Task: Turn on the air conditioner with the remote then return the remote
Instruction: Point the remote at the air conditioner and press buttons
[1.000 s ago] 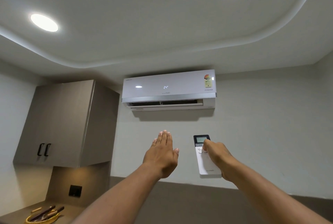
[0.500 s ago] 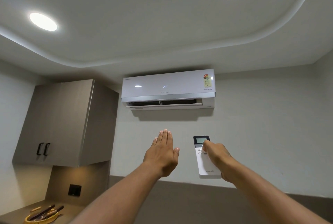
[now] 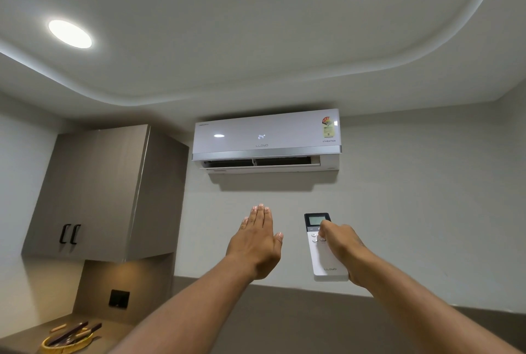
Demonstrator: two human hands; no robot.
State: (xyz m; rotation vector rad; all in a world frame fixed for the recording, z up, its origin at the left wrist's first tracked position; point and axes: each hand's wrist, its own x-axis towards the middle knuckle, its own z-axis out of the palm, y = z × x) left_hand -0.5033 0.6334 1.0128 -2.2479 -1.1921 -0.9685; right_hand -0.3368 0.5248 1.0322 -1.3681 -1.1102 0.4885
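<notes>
Right hand [image 3: 343, 250]: raised, wrapped around white Lloyd remote [image 3: 327, 251], thumb on button cluster below its screen; remote upright, aimed toward Lloyd split air conditioner [image 3: 266, 140] on wall. Left hand [image 3: 256, 245]: empty, flat, fingers together, lifted beside remote, apart from it. Air conditioner: display read 24°, louvre open. Versus half second earlier: hands, remote, display unchanged; only slight camera drift. Wall cabinet [image 3: 94, 191] at left; basket [image 3: 67, 343] holding utensils on counter below it.
</notes>
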